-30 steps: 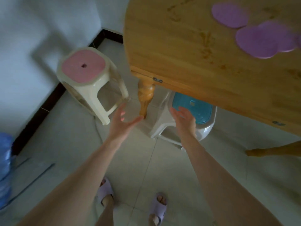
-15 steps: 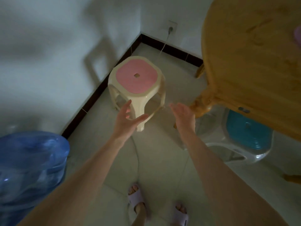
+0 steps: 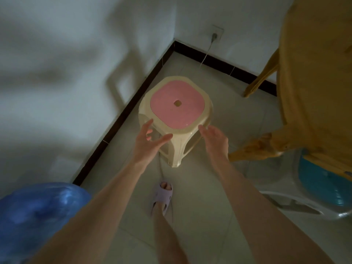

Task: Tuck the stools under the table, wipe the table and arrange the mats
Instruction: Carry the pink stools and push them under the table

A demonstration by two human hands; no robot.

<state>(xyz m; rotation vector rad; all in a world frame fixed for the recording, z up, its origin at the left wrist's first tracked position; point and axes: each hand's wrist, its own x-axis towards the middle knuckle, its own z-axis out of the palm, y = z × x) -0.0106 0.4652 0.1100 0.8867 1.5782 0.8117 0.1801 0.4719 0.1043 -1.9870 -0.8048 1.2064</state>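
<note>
**Both Hands Advance to the Pink Stool**

Since the earlier frame, both hands have travelled forward and now flank the near rim of the pink stool [image 3: 177, 109], which fills more of the view. The left hand [image 3: 146, 143] sits at the stool's 7 o'clock corner, the right hand [image 3: 213, 138] at its 5 o'clock corner.

1. Finger state. The left fingers [image 3: 147, 124] are spread and released, with the thumb pointing toward the rim. The right fingers [image 3: 202, 129] are extended and equally released. Neither hand holds anything. Contact with the rim cannot be confirmed.

2. Task item location. The pink stool stands upright on the floor, near the wall corner at 12 o'clock and well apart from the desk [image 3: 320, 73] at 2 o'clock. It is not yet tucked in.

3. Reference item. The blue stool [image 3: 322, 187] at 4 o'clock already sits partly beneath the desk edge, beside the desk leg [image 3: 253, 147].

4. Reason for the hand position. A hand on each side of the seat probably prepares a balanced two-handed lift or slide toward 3 o'clock.

5. Caution. A cord [image 3: 205, 58] runs from the wall socket [image 3: 217, 34] toward the stool. A water bottle [image 3: 38, 212] stands at 8 o'clock.
</note>
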